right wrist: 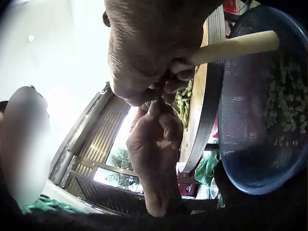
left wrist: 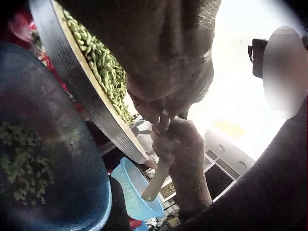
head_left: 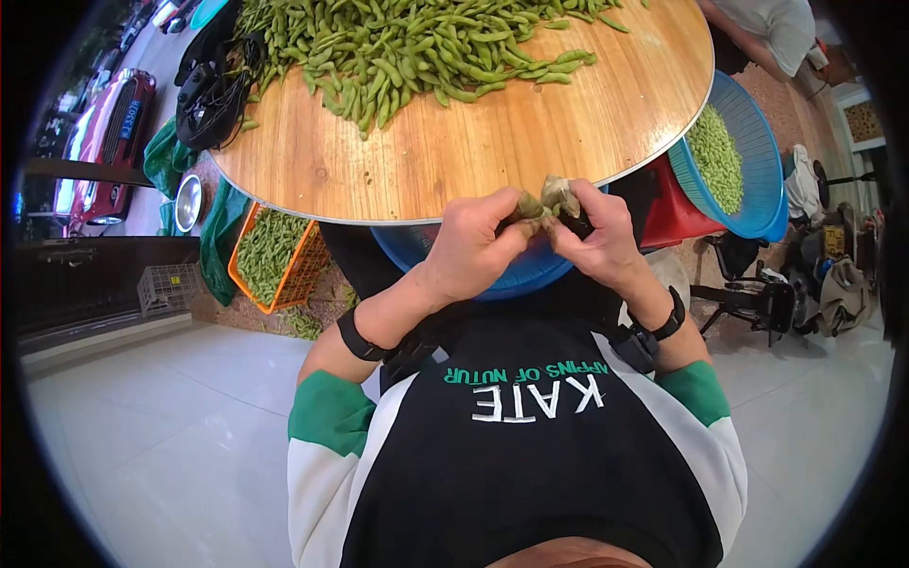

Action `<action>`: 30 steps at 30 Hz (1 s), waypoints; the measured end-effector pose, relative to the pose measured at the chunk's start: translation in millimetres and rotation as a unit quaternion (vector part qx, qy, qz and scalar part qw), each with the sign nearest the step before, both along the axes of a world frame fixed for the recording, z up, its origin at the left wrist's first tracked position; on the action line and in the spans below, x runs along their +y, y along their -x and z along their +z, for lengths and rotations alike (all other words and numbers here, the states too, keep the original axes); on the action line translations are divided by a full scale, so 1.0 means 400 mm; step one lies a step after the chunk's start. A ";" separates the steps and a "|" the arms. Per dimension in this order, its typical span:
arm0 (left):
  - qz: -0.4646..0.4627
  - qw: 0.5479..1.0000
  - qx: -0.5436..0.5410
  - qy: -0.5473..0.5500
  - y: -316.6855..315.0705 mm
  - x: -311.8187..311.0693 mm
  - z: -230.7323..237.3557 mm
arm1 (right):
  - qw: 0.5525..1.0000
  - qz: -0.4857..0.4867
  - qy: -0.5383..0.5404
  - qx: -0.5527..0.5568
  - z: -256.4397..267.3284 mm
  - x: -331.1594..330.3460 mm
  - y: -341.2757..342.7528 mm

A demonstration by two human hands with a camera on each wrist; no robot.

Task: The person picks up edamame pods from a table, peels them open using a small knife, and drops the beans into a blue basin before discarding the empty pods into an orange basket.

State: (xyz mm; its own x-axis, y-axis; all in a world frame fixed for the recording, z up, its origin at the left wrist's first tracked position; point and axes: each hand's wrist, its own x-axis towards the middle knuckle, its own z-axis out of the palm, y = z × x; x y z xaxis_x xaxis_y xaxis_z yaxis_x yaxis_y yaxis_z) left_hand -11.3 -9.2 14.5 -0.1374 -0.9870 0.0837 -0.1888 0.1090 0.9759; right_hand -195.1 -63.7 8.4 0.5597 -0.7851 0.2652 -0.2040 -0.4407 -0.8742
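Pale grey glossy floor tiles (head_left: pixel 180 417) covered the ground on the near side of the round, light-brown wooden table (head_left: pixel 331 175) with a metal edge. A dark red car (head_left: pixel 102 142) stood well apart from the table, beyond its left side. Another person in a pale top (head_left: pixel 781 33) was beside the table's far right edge.

Plump green pods (head_left: pixel 407 47) formed a broad heap on the far half of the table. A black bag with a cable (head_left: pixel 210 90) lay at the table's far left edge.

Left hand (head_left: pixel 478 227) and right hand (head_left: pixel 597 232) met at the table's near edge, fingers bent and fingertips together. The right hand gripped a smooth cream-coloured rod (right wrist: pixel 236 47), which projected from between its fingers. Cream and greenish material (head_left: pixel 559 196) showed at the fingertips; whether it was a pod or a finger covering could not be told. What the left hand pinched, if anything, could not be told.

A deep blue mesh basket (right wrist: pixel 240 144) containing small green pieces was positioned below the table's near edge. A lighter blue plastic basket (head_left: pixel 755 118) stood at the table's right, holding shelled green beans (head_left: pixel 717 156). An orange lattice crate (head_left: pixel 305 270), loaded with pods, stood below the table's left edge.
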 end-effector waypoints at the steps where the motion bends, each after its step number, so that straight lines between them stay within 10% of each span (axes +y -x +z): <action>1: -0.002 1.000 -0.002 0.004 -0.005 -0.004 0.006 | 1.000 -0.002 0.004 -0.002 -0.001 -0.007 0.005; 11: 0.026 0.981 0.112 -0.159 -0.035 0.017 0.028 | 0.993 0.055 -0.099 0.011 -0.012 0.013 0.004; 30: 0.117 0.980 -0.078 0.138 0.018 0.016 -0.014 | 0.999 0.019 0.033 -0.006 -0.003 0.022 -0.046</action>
